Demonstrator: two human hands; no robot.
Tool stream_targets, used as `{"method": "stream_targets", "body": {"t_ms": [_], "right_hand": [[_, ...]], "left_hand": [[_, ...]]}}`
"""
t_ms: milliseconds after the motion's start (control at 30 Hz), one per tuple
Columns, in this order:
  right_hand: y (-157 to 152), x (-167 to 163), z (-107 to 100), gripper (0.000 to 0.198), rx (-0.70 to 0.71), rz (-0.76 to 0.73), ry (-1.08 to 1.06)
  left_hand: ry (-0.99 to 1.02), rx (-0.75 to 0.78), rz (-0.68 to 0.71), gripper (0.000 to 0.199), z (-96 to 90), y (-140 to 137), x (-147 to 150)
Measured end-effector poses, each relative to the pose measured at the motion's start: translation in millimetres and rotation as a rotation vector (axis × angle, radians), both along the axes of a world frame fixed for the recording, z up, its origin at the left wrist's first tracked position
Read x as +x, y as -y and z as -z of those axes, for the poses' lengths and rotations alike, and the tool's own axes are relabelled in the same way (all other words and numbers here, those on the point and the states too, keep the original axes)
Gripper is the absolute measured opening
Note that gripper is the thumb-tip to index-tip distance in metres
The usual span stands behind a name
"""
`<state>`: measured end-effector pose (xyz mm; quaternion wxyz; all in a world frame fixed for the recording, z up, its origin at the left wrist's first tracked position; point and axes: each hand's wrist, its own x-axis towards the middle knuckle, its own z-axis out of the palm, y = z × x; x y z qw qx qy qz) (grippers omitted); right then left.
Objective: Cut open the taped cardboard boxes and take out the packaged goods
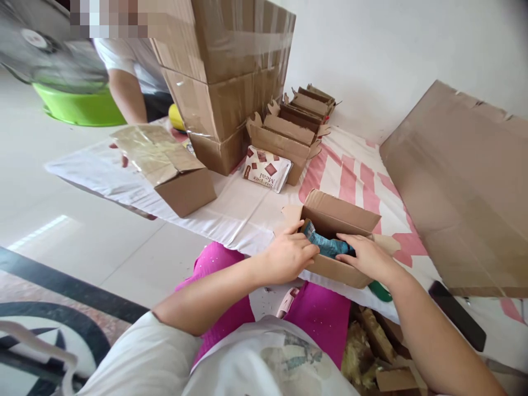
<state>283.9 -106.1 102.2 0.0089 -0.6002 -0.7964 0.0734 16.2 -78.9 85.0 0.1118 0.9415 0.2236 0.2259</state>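
Note:
A small open cardboard box (338,270) stands in front of me at the table's near edge, its flaps raised. Inside it lies a crinkled blue packet (328,245). My left hand (291,254) reaches over the box's left side, its fingers curled at the packet's left end; part of that grip is hidden. On the other side, my right hand (369,257) has thumb and fingers around the packet's right end. Beyond the box lies a white and brown pouch (267,169) printed "Super Meal".
Taped cartons (231,71) are stacked at the back, beside a row of open boxes (289,129). A co-worker's arm (127,96) is behind a taped box (181,187) at left. A large cardboard sheet (462,192) and a black phone (457,316) are at right.

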Motion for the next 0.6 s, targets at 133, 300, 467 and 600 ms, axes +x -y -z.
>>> {"method": "stream_targets", "body": {"t_ms": [133,300,467,600], "right_hand": [[-6,-1,3,0.033,-0.057,-0.059,0.057],[1,-3,-2,0.015,0.206,-0.132,-0.053],[26,10,-34,0.012,0.825,0.053,-0.405],[47,30,-57,0.023,1.168,0.217,-0.558]], "left_hand": [[0.020,0.046,-0.029,0.017,7.1,9,5],[0.076,0.098,-0.032,0.019,12.0,9,3],[0.072,0.111,-0.101,0.022,6.4,-4,-13],[0.056,0.085,-0.242,0.023,-3.5,-26,-44]]}}
